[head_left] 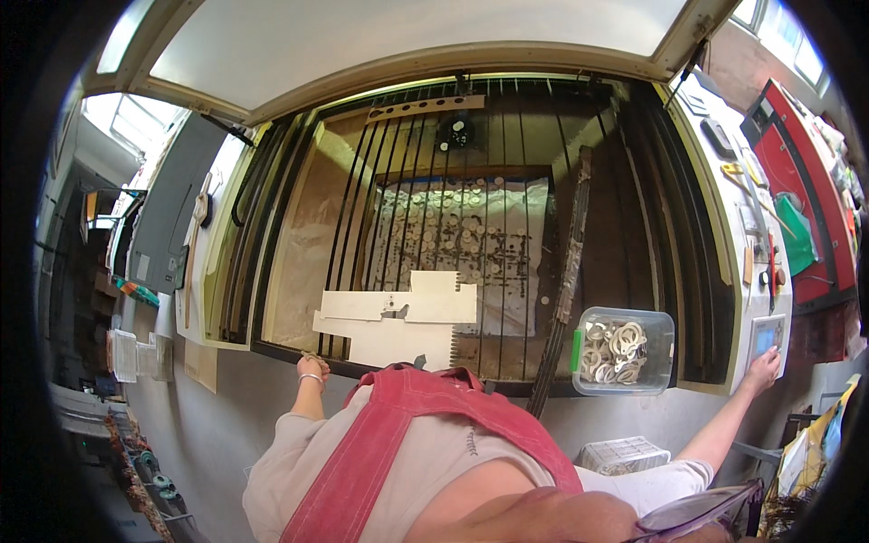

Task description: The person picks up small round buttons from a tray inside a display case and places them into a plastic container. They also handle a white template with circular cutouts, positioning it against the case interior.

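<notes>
My left hand (312, 366), a bracelet at its wrist, is closed at the front left edge of the machine bed; a small brownish bit shows at its fingertips, too small to name. My right hand (765, 365) reaches out to a control panel (768, 333) with a blue screen and touches its lower part, holding nothing. Pale flat sheets (389, 342) with notched edges lie on the dark slats (503, 271) near the front of the bed. Under the slats, many small round pale pieces (416, 217) are scattered over a light sheet.
A clear plastic bin (668, 357) of pale ring-shaped pieces stands at the front right. A long dark strip (570, 262) crosses the slats; a perforated strip (425, 109) lies at the back. The raised lid (416, 45) hangs overhead. Tools (738, 175) lie on the right ledge.
</notes>
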Available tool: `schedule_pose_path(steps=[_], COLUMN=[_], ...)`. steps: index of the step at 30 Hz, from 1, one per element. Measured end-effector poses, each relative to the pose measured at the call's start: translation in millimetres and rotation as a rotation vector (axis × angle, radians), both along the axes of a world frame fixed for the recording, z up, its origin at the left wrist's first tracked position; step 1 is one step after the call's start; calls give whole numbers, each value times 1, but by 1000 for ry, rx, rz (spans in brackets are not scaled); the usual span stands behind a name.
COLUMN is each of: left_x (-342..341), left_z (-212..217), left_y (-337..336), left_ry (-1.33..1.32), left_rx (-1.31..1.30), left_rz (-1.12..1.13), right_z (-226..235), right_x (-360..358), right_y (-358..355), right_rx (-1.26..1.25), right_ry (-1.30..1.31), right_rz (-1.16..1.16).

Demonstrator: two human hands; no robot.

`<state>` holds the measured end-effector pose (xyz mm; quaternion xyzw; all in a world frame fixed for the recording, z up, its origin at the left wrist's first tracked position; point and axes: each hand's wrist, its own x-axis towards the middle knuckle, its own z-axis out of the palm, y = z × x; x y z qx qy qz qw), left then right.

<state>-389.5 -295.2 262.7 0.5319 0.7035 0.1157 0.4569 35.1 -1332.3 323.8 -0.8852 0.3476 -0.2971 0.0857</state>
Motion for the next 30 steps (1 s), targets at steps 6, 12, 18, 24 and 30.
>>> schedule_pose_path(steps=[6,12,18,24,30], left_x=[-5,-6,1,1,22], left_z=[-3,-5,11,24,-15], left_y=[5,7,-4,-10,26], left_ry=[-16,9,11,-2,-174], left_rx=[6,18,23,31,-57], left_rz=[11,-2,-16,-7,-171], right_z=[0,4,4,4,9], right_x=[0,2,2,0,-20], right_y=[1,6,4,12,19], right_rx=[4,17,9,-6,-141], right_ry=[-4,-3,12,26,194], right_rz=[-7,-3,-7,-63,12])
